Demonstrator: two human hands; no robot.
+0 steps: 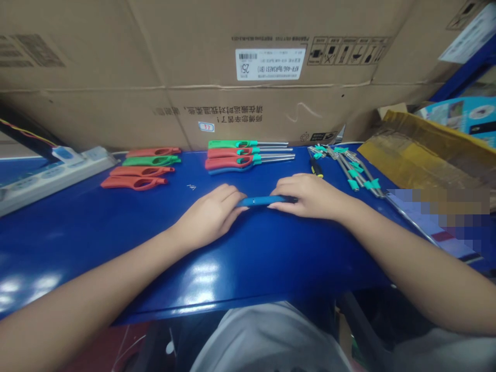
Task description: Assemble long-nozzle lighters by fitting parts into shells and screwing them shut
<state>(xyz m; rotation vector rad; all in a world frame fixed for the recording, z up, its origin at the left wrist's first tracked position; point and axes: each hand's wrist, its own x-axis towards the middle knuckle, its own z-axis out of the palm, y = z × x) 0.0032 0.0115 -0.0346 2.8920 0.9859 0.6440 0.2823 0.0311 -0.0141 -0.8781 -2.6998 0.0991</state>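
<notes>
Edge-on to me, a blue lighter body (258, 201) is held level above the table between both hands. My left hand (211, 214) is closed on its left end, thumb and fingers pinching. My right hand (308, 196) grips the dark right end, which the fingers partly cover. Behind the hands lie several lighters (228, 164) with metal tubes and teal triggers, in green, red and blue. Red and green lighter bodies (134, 182) without tubes lie to the left. Loose metal tubes with teal parts (358, 173) are heaped beyond my right hand, beside a black-and-yellow screwdriver (316, 167).
A large cardboard box (132, 113) walls off the back of the blue table (240, 268). At the left stands a white power strip (50, 175). A yellow-taped carton (430, 155) bounds the right. Tiny thin pieces (191, 187) lie near my left hand.
</notes>
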